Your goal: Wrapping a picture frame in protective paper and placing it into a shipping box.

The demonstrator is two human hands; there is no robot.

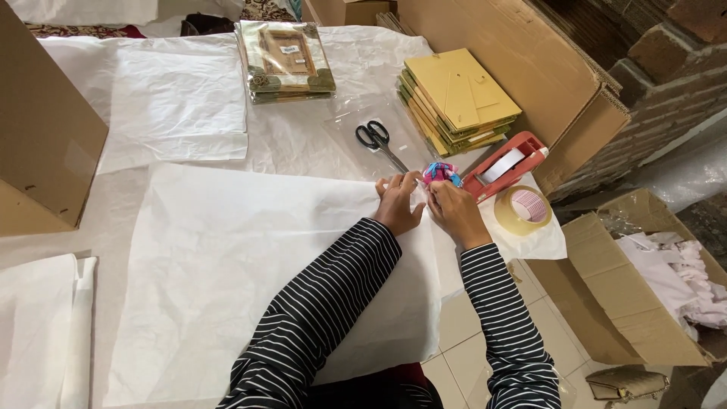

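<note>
Our right hand [457, 212] has its grip closed on a small pink and blue object [441, 173], pinched at the fingertips so that only its top shows; what kind of thing it is we cannot tell. Our left hand [399, 203] lies just beside that grip, palm down and fingers spread, pressing the far edge of a large white paper sheet [242, 265] that covers the surface in front of us. The two hands almost touch.

Just beyond the grip, black-handled scissors [381, 142] lie on a clear plastic sleeve, their blades pointing towards our left fingers. To the right of the grip a red tape dispenser [509, 163] sits close enough to crowd the right hand, and a roll of clear tape [522, 210] rests near the right wrist. Farther out beyond the grip, a stack of yellow cardboard pieces [458, 102] stands in front of a large flattened carton. Well away to the far left of the grip, a wrapped stack of ornate frames [285, 59] lies on another white sheet [178, 102].

Down to the right of our forearm, off the paper, an open cardboard box [606, 303] holds crumpled white paper. A brown box [45, 129] stands far to the left.
</note>
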